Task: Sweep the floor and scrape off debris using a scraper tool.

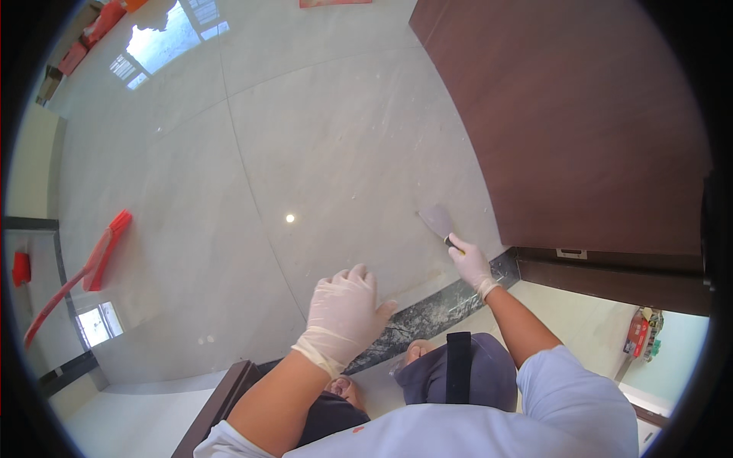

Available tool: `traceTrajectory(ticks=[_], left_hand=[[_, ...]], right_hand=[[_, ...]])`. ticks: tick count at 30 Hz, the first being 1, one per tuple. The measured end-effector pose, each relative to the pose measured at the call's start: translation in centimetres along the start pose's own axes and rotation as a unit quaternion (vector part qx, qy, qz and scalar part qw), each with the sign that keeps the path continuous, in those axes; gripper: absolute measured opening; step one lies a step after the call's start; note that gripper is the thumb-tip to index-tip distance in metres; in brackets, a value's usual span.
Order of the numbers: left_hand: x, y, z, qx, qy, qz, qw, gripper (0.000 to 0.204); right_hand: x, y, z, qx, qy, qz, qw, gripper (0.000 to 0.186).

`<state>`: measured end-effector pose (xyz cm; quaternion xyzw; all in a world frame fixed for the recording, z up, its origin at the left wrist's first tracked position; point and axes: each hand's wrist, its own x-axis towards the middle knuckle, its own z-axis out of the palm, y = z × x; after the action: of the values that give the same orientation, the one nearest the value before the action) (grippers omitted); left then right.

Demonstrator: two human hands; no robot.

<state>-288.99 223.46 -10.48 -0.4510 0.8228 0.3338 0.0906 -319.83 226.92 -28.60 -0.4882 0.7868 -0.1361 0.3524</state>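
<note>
My right hand [471, 267], in a pale thin glove, is closed round the dark handle of a putty knife [437, 220]. Its broad blade points up and to the left, over the grey floor tiles [343, 153]; whether it touches them I cannot tell. Lower and to the left is my left hand [345, 309], gloved too, back upward. It holds nothing, with the thumb apart and the fingers slightly bent. Small white specks lie scattered on the tiles near the blade.
A brown door [580, 122] stands open at the right. Beneath my hands runs a dark, whitish-smeared threshold strip [412, 324], with my feet behind it. A red broom [95, 263] rests at the left. Red bags and boxes [99, 27] sit in the far left corner.
</note>
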Motion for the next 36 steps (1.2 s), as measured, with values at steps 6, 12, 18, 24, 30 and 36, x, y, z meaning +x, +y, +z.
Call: traceTrajectory(ticks=[6, 12, 18, 24, 30, 36], left_hand=[[-0.7, 1.0, -0.6, 0.018, 0.04, 0.017, 0.999, 0.047], [-0.8, 0.2, 0.0, 0.062, 0.022, -0.041, 0.997, 0.046], [-0.5, -0.2, 0.7, 0.077, -0.01, -0.046, 0.996, 0.048], [-1.6, -0.7, 0.5, 0.099, -0.011, -0.098, 0.99, 0.049], [-1.9, -1.4, 0.1, 0.04, -0.01, -0.079, 0.996, 0.05], [-3.1, -2.5, -0.4, 0.059, 0.025, -0.107, 0.992, 0.049]], right_hand=[[8.2, -4.7, -3.6, 0.054, -0.014, 0.025, 0.998, 0.041], [-2.1, 0.8, -1.8, -0.101, 0.002, -0.064, 0.993, 0.041], [6.2, -7.8, -3.5, -0.116, -0.046, 0.062, 0.99, 0.042], [1.1, -6.6, -1.6, -0.114, -0.066, -0.02, 0.991, 0.037], [3.3, -6.1, -1.4, -0.082, -0.045, -0.029, 0.995, 0.037], [-3.7, 7.1, -7.0, -0.015, 0.03, 0.096, 0.995, 0.043]])
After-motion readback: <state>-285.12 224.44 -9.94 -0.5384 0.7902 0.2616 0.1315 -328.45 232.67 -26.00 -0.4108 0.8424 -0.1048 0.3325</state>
